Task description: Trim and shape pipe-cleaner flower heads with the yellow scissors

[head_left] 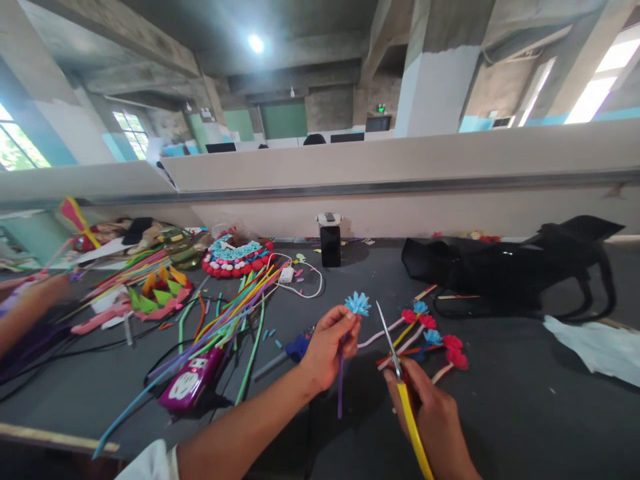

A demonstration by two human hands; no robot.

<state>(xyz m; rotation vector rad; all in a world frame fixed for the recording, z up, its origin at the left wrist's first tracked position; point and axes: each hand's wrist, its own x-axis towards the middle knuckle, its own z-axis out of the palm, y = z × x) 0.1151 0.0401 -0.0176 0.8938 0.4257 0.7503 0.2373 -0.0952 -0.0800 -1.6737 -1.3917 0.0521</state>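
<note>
Pinched in my left hand (327,350) is a blue paper flower (357,304) on a purple pipe-cleaner stem (341,390), which hangs below my fingers. My right hand (433,403) grips scissors with yellow handles (413,427); their metal blades (389,333) point up and lean left, beside the flower but apart from it. Several finished red flowers (453,343) and blue flowers (421,307) with coloured stems lie on the table just past my right hand. A blue glue gun (299,345) rests behind my left wrist, partly hidden.
Pipe cleaners (235,303) spread over a purple case (193,383) at left. Behind are a beaded flower piece (237,257), a white cable (320,283) and a standing phone (331,245). A black bag (500,273) lies right. Another person's hand (47,293) is at far left.
</note>
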